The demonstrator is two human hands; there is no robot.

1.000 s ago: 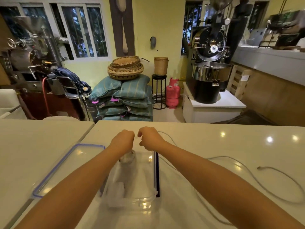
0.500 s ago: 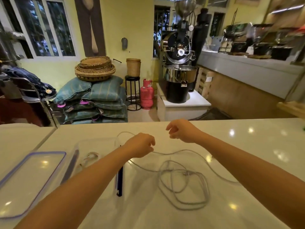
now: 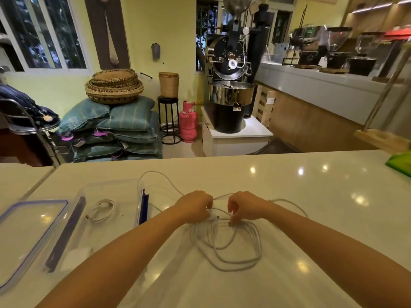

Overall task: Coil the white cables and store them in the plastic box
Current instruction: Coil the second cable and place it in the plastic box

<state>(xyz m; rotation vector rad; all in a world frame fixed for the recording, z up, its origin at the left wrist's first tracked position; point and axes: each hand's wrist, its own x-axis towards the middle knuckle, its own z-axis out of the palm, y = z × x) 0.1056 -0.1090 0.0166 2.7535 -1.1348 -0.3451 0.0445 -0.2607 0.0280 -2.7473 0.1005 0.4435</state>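
Note:
A long white cable [image 3: 235,247] lies in loose tangled loops on the white counter, with a strand running back toward the box. My left hand [image 3: 195,206] and my right hand [image 3: 244,206] are side by side at the far edge of the tangle, each pinching a piece of this cable near a connector end. To the left stands the clear plastic box [image 3: 139,196] with blue clips. Inside it rests a small coiled white cable [image 3: 101,211].
The box's clear lid with a blue rim [image 3: 26,236] lies flat at the far left. A green object [image 3: 400,164] sits at the counter's right edge. Beyond the counter are stacked sacks, baskets, a pink gas cylinder and a coffee roaster.
My view swung right, away from the box. Both hands left the box, dropped onto the tangled cable and took hold of it; they now sit closer together and lower.

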